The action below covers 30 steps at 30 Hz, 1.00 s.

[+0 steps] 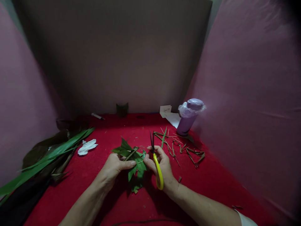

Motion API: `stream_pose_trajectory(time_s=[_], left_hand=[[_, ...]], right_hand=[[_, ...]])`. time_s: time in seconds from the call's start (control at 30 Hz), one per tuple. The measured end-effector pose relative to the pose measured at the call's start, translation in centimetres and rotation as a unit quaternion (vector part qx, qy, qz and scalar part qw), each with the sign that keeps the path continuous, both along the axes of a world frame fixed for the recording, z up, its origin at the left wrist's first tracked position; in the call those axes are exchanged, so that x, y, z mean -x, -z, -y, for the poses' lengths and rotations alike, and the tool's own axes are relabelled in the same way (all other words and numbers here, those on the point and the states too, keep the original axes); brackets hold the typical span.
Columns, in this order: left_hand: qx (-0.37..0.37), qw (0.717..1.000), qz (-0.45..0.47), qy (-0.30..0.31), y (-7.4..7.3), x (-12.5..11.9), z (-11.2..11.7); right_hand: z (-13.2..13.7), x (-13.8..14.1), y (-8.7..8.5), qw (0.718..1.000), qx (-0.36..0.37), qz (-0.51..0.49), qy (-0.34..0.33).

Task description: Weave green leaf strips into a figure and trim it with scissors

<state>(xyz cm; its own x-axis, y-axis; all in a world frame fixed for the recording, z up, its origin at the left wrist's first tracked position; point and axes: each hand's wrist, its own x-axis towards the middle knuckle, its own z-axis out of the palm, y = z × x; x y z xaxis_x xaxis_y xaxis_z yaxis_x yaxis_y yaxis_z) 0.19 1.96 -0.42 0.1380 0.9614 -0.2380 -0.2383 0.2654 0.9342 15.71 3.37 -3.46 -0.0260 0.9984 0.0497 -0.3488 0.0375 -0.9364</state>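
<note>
My left hand (117, 164) is closed on a bundle of cut and folded green leaves (138, 168), its thumb lying across the front. A thin brownish stem or strip (132, 153) runs slantwise over the bundle. On the other side, my right hand (162, 164) holds yellow-handled scissors (159, 175) against the palm, dark blades pointing up and slightly parted. The thumb and fingertips of that hand also meet the right edge of the leaves. The blades stand beside the bundle, apart from it. Some fingers of both hands are hidden behind the leaves.
Dry brown leaf strips (188, 150) and thin sticks lie right of my hands. A purple tumbler (187, 124) and white papers (172, 118) stand behind. To the left are long green leaves (56, 150), a crumpled tissue (87, 147) and a syringe-like tube (97, 116). Walls enclose the red cloth.
</note>
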Motion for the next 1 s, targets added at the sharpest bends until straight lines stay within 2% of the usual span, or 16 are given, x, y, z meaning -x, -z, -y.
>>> stream_pose_trajectory(time_s=[0.5,1.0], left_hand=[[0.001,1.000,-0.002,0.014,-0.62,-0.07,0.17],[0.010,0.999,0.033,-0.001,0.20,-0.47,0.17]], right_hand=[[-0.03,-0.12,0.02,1.000,0.003,0.001,0.004],[0.14,0.04,-0.40,1.000,0.011,0.014,-0.012]])
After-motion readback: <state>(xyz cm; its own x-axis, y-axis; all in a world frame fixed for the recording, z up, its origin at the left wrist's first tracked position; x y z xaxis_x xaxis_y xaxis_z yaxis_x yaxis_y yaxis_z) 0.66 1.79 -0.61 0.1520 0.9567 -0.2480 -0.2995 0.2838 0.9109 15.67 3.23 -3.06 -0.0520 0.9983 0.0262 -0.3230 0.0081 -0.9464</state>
